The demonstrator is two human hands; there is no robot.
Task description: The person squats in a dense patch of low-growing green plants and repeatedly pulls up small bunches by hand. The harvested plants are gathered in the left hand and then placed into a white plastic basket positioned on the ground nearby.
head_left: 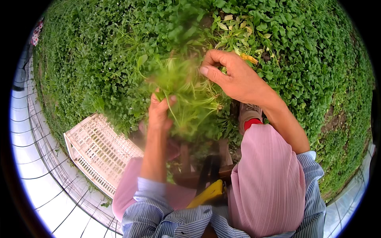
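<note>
My left hand (159, 109) is closed round a bunch of green leafy plants (184, 85), smeared by motion, with thin pale stems and roots hanging out to the right. To the right of the bunch, my right hand (230, 75) is held with its thumb and bent forefinger pressed together. Whatever lies in that pinch, if anything, is too small to make out. Low green plants (166, 23) cover the ground beyond both hands. Some yellowed leaves (234, 29) lie among them just past my right hand.
A cream plastic crate (101, 144) with slotted sides stands at my left, beside my leg. My shoe (250, 113) rests on the ground below my right hand. Something yellow (208, 193) lies between my knees. A white sheet wall with dark lines (35, 158) curves along the left.
</note>
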